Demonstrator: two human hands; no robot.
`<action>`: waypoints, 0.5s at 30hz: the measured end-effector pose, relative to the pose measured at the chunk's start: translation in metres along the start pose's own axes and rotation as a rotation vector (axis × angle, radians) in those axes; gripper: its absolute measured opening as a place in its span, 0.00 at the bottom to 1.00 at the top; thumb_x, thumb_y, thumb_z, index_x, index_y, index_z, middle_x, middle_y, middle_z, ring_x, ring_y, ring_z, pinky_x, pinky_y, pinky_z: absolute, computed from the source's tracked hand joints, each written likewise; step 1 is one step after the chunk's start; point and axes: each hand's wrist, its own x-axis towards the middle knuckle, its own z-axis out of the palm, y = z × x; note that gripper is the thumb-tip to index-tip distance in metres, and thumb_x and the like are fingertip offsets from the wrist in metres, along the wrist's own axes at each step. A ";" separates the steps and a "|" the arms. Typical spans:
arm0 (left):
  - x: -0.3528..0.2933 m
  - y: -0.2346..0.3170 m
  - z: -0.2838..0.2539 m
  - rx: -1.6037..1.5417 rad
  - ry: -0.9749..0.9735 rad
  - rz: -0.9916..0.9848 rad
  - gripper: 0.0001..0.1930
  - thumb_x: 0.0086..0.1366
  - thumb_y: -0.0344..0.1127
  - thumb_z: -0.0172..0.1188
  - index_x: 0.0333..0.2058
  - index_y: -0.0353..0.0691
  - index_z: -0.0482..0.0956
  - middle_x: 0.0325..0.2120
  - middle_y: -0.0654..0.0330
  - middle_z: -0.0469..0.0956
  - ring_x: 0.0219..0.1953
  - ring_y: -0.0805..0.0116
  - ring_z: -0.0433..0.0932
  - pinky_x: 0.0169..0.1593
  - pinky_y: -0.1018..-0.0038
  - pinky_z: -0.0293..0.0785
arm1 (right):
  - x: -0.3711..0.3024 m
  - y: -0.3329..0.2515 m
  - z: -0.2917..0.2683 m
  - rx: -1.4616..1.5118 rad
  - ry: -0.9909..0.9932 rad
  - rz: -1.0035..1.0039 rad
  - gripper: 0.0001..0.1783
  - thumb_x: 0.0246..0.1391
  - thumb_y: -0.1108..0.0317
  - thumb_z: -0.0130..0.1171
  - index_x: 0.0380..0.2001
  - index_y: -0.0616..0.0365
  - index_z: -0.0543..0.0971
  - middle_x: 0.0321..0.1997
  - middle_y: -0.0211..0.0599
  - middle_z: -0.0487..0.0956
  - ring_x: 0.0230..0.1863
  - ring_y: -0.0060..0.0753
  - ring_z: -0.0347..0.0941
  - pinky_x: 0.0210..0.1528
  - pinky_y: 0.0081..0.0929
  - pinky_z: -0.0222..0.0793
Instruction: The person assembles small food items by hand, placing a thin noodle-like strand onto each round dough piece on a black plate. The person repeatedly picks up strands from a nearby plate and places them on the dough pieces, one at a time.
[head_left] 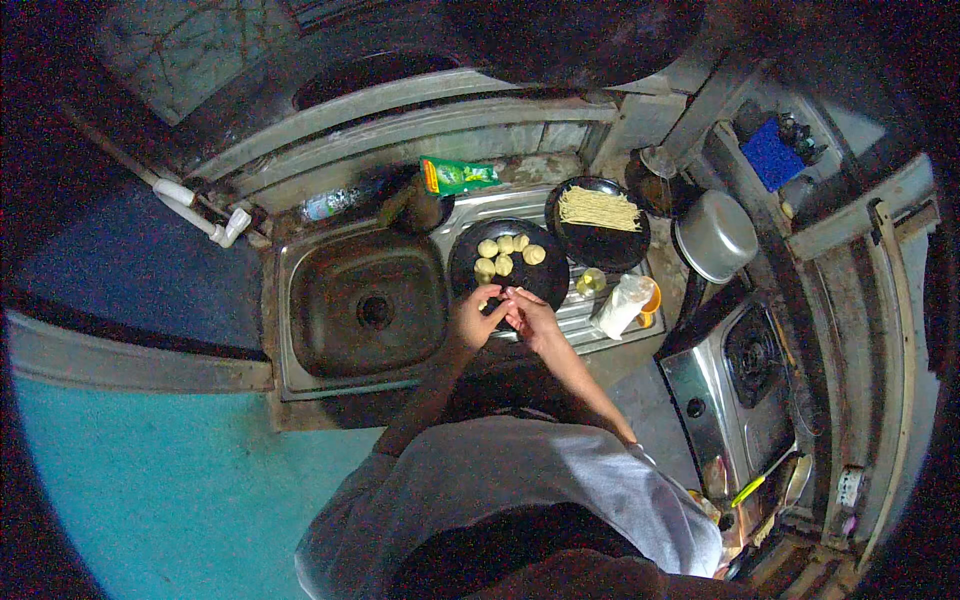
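Note:
My left hand (478, 318) and my right hand (531, 317) meet over the near edge of a black round plate (465, 250). Their fingers are pinched close together at the fingertips. Whatever lies between them is too small to make out, though a bit of pale yellow shows by the left fingers. Several pale yellow balls (503, 265), which look like dough, lie on the plate just beyond my hands. To the right, a second black plate (572, 243) carries a pile of thin pale sticks (598, 210).
A steel sink (330, 345) lies left of the plates. At the right are a small glass (590, 282), a white bag (622, 305), an orange mug (651, 297), a metal pot (716, 237) and a stove (710, 390). A green pouch (458, 177) stands behind.

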 end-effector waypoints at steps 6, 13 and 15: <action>0.004 -0.003 0.002 -0.044 -0.118 -0.186 0.13 0.53 0.35 0.61 0.36 0.35 0.77 0.32 0.54 0.78 0.34 0.66 0.78 0.37 0.74 0.72 | -0.006 -0.001 0.010 0.032 0.077 0.084 0.11 0.48 0.57 0.59 0.36 0.43 0.76 0.29 0.15 0.73 0.31 0.14 0.66 0.35 0.20 0.62; 0.005 -0.002 0.000 -0.267 -0.094 -0.309 0.13 0.58 0.37 0.56 0.38 0.34 0.76 0.32 0.59 0.79 0.34 0.74 0.76 0.38 0.79 0.69 | -0.007 0.003 0.014 0.047 0.074 0.077 0.12 0.49 0.56 0.57 0.37 0.43 0.77 0.29 0.15 0.73 0.30 0.14 0.63 0.36 0.20 0.61; 0.008 0.004 -0.008 -0.287 -0.217 -0.454 0.13 0.60 0.38 0.54 0.38 0.34 0.76 0.32 0.62 0.78 0.34 0.77 0.74 0.39 0.80 0.68 | -0.007 0.003 0.013 0.055 0.029 0.047 0.12 0.49 0.56 0.57 0.38 0.44 0.77 0.30 0.15 0.73 0.31 0.14 0.63 0.36 0.19 0.61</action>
